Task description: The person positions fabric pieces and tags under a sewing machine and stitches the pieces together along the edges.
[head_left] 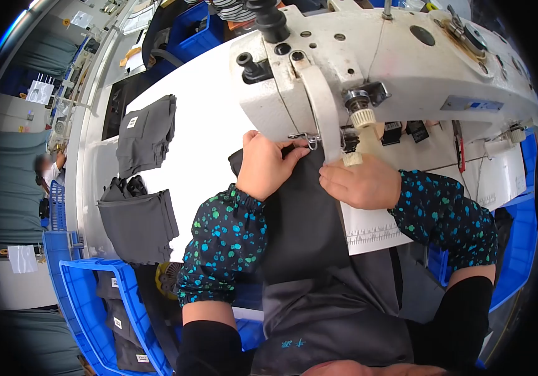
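Observation:
A white sewing machine (325,75) stands in front of me, with a dark grey fabric piece (306,213) running from under its presser foot (311,141) down toward my lap. My left hand (264,164) pinches the fabric just left of the foot, thumb and forefinger close to the needle area. At the fabric's right edge, my right hand (363,182) has its fingers bent and pressed together on the cloth. Its far side is partly hidden behind the machine's white lever and knob. Patterned sleeve covers are on both forearms.
Two stacks of dark grey pieces, an upper stack (147,135) and a lower stack (139,222), lie left on the white table (203,94). A blue crate (72,282) with labelled dark pieces stands lower left. Another blue bin (187,37) is behind. A person (50,172) sits far left.

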`<state>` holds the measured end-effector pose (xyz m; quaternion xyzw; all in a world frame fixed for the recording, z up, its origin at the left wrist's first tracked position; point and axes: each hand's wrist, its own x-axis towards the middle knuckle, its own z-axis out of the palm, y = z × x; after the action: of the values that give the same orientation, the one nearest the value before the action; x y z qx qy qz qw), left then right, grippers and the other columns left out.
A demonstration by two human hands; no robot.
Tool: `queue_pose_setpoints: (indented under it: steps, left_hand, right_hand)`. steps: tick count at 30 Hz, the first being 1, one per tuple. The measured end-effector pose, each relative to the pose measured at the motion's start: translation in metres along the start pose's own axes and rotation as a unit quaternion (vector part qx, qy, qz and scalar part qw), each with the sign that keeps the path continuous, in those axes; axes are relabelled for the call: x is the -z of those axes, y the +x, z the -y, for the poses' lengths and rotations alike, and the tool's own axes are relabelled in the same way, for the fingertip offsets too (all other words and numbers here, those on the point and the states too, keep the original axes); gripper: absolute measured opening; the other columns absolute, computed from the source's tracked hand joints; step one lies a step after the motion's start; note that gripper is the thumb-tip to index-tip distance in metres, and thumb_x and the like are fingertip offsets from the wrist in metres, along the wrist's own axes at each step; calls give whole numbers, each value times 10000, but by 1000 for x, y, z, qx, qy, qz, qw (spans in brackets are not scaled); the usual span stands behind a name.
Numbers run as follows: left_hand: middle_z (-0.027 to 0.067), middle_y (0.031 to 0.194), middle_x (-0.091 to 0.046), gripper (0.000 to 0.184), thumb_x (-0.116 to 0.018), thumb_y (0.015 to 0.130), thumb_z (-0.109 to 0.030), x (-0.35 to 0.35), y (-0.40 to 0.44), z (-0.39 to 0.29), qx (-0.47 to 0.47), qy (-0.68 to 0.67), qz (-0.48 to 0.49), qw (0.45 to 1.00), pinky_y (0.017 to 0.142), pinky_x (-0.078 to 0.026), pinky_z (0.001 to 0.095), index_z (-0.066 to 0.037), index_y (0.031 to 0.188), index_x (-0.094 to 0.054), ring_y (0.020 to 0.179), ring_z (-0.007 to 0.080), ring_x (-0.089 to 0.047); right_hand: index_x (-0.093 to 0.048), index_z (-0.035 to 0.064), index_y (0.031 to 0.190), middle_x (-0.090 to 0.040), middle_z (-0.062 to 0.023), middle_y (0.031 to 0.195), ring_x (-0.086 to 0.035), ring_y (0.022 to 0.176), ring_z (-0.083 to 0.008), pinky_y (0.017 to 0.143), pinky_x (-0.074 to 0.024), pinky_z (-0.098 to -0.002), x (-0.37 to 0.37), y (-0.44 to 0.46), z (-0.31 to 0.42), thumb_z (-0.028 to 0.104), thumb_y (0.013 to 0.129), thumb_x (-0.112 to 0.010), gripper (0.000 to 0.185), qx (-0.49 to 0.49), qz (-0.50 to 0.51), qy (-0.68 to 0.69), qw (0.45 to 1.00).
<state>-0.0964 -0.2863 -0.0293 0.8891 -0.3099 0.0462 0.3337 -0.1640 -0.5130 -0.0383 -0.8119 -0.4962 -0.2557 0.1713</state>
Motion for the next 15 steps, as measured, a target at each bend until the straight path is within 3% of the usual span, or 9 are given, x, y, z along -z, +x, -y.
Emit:
queue_pose_setpoints:
  steps: [2,5,7,8,11,12,13,15]
  left_hand:
    - [42,721,-714,187,-798,812,-263,3,2,0,9,-17,-8,1000,909,-374,405,-110,917,-778,721,270,-653]
    - [38,791,-681,331,-830,769,-329,10,5,2,77,25,53,995,947,-369,448,-103,998,-754,850,265,-640]
    - [54,976,-651,452,-848,731,-373,12,6,-1,-14,156,-30,987,986,-354,511,-112,1076,-719,1001,273,-598]
    - [62,1139,-612,487,-839,731,-353,15,-1,-9,10,230,-23,973,1028,-323,571,-136,1138,-684,1113,282,-558]
    - [53,1144,-619,494,-826,736,-325,26,-27,-42,-23,272,-23,962,1044,-320,579,-141,1161,-654,1132,278,-570]
    - [57,1194,-616,513,-816,739,-306,27,-44,-51,-60,179,-6,982,1050,-329,590,-134,1184,-628,1191,295,-559]
    - [85,1258,-613,556,-822,752,-339,27,-62,-63,-79,126,35,988,1041,-348,533,-106,1214,-618,1222,321,-552]
    - [100,1341,-589,758,-853,685,-417,29,-102,-93,-62,53,127,989,1117,-291,574,-103,1317,-577,1325,340,-507]
  right_hand:
    - [-629,61,891,-581,-29,864,-622,774,-163,634,-522,-303,1,1,0,118,758,-644,146,1,-1,-4,1000]
    - [-630,58,898,-607,-38,893,-650,839,-175,677,-543,-310,4,1,3,109,762,-644,146,-8,10,-8,1000]
    - [-633,50,906,-627,-49,928,-662,882,-189,695,-550,-311,0,-1,2,117,768,-639,153,-9,-5,-16,1000]
    - [-636,43,914,-647,-60,963,-674,925,-203,713,-558,-311,-1,-2,5,124,774,-634,162,-10,-20,-20,1000]
    - [-645,24,943,-673,-102,1036,-683,985,-236,738,-566,-319,2,-8,22,147,784,-622,202,17,2,2,1000]
    - [-654,13,963,-675,-135,1055,-684,980,-259,757,-570,-330,3,-12,34,163,784,-613,237,32,19,4,999]
    - [-668,8,974,-679,-149,1036,-684,972,-270,766,-573,-337,3,-17,49,163,775,-621,257,33,6,15,999]
    - [-681,-2,970,-683,-144,1017,-684,972,-274,780,-578,-337,13,-23,75,162,759,-636,271,40,6,20,999]
